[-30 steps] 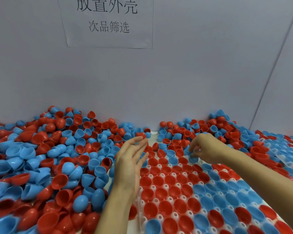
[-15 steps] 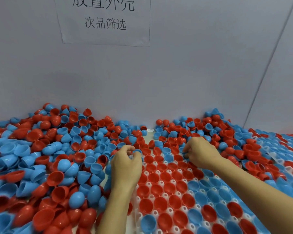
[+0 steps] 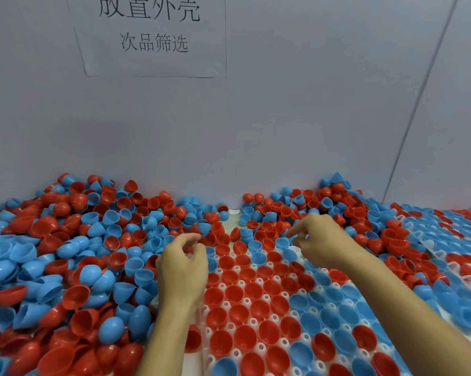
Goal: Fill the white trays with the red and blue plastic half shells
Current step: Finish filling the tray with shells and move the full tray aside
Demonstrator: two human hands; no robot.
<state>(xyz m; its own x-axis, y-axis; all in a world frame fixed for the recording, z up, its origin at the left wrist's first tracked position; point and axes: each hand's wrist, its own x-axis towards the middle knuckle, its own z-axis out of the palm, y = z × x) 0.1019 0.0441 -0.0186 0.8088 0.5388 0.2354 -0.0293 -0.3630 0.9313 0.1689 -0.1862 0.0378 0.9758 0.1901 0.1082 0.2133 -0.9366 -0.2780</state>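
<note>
Overhead, a paper sign reads 放置外壳, 次品筛选 beneath.

You have a white moulded plastic tray with round pockets, most of them holding red and blue plastic half shells open side up; left of the tray, loose shells lie heaped

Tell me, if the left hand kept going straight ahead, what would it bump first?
Probably the loose red half shells heaped just beyond the left hand, though depth is hard to judge here.
</note>
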